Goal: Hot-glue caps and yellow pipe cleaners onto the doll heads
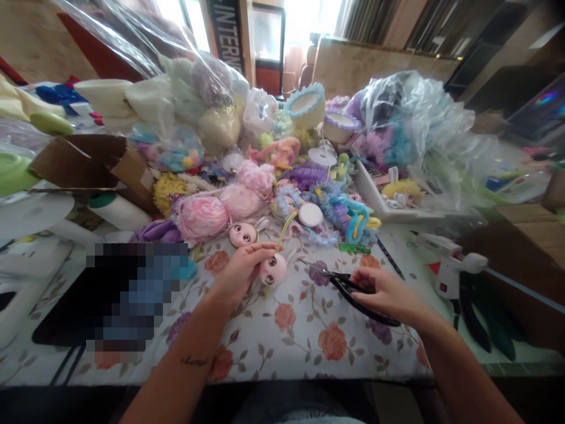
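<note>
My left hand [249,265] is closed on a small pink doll head [273,270] with painted eyes, from which a yellow-green stem [286,231] sticks up. In my right hand [375,290] are black-handled scissors [348,287], their thin blades pointing left toward the doll head but apart from it. A second doll head [243,234] lies just behind my left hand. Pink yarn balls [203,215] and a white disc [310,215] lie farther back.
A floral cloth [300,347] covers the table. A dark tablet-like thing [83,300] lies at left, a cardboard box [88,165] behind it. A glue gun [450,265] stands at right, near a white tray [384,209]. Plastic bags [419,118] and yarn pile up behind.
</note>
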{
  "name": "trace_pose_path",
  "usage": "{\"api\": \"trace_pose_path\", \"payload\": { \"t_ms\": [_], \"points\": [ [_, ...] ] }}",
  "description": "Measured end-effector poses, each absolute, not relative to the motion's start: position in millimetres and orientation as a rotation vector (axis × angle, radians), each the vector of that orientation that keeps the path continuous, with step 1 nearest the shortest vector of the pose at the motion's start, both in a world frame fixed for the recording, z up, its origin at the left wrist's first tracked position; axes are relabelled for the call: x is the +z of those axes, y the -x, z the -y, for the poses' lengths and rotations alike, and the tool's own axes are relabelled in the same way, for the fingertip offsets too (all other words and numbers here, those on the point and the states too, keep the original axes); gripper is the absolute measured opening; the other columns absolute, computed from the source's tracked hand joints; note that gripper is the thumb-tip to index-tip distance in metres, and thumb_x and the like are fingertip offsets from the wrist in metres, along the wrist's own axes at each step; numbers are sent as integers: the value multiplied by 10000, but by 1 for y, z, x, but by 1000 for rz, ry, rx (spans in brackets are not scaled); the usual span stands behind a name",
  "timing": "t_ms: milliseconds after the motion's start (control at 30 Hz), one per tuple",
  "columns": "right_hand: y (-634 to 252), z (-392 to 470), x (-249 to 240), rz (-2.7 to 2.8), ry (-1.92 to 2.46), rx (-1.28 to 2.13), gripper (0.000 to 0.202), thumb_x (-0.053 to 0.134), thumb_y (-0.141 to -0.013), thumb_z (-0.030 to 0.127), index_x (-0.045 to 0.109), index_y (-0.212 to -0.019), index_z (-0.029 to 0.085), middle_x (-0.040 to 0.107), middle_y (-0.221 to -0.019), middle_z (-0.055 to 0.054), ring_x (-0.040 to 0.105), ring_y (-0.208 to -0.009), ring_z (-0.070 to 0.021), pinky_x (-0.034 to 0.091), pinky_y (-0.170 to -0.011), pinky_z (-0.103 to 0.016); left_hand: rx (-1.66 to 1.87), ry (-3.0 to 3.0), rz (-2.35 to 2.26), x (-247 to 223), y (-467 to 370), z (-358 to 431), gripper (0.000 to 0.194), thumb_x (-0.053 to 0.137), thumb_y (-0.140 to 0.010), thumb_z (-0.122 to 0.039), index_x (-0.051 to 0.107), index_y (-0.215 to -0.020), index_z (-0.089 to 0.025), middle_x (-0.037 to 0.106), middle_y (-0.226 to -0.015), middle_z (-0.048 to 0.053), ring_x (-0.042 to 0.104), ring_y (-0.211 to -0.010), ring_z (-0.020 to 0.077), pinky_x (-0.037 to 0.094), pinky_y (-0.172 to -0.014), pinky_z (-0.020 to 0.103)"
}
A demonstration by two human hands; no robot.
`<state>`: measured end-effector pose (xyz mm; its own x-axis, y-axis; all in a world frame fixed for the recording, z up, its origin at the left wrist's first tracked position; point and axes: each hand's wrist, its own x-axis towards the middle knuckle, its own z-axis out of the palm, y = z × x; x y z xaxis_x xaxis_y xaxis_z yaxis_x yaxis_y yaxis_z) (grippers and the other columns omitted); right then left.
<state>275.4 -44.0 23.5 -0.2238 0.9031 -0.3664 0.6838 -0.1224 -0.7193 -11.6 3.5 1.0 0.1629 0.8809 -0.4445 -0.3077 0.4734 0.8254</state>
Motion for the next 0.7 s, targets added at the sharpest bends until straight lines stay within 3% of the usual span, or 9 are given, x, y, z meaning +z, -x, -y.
{"api": "trace_pose_path", "payload": {
  "t_ms": [133, 267, 400, 533, 700],
  "points": [
    [-258, 49, 35, 1766, 1640, 1451, 208, 640, -766, 356, 503, -773, 200, 471, -680, 43, 443, -608, -125, 356, -556, -245, 877, -659, -1073, 5, 12, -2, 276, 796, -630, -250, 738, -876, -141, 672, -692, 17, 584, -587, 87, 429, -494, 157],
    [-243, 52, 44, 1899, 1604, 1528, 161, 627, -787, 323, 525, -773, 200, 495, -708, 39, 453, -639, -127, 350, -571, -234, 818, -689, -1051, 6, 13, -1, 263, 791, -637, -238, 752, -876, -136, 679, -699, 27, 565, -556, 75, 420, -493, 156],
    [-238, 54, 49, 1890, 1592, 1673, 132, 604, -789, 241, 515, -703, 194, 454, -587, 62, 393, -516, -92, 306, -499, -220, 775, -717, -1052, 6, 15, 0, 279, 789, -636, -219, 762, -900, -132, 689, -707, 38, 572, -570, 76, 429, -518, 156],
    [-238, 54, 53, 1853, 1561, 1720, 106, 593, -784, 219, 516, -718, 191, 450, -549, 75, 354, -455, -74, 289, -472, -218, 763, -656, -1047, 8, 14, 1, 262, 798, -614, -213, 766, -864, -140, 712, -748, 48, 599, -611, 97, 453, -541, 171],
    [-240, 54, 51, 1830, 1580, 1681, 130, 616, -772, 220, 515, -697, 186, 479, -587, 63, 382, -523, -79, 289, -493, -208, 756, -628, -1057, 9, 15, 1, 281, 808, -619, -225, 767, -888, -154, 714, -772, 48, 609, -644, 111, 472, -563, 188]
  ]
}}
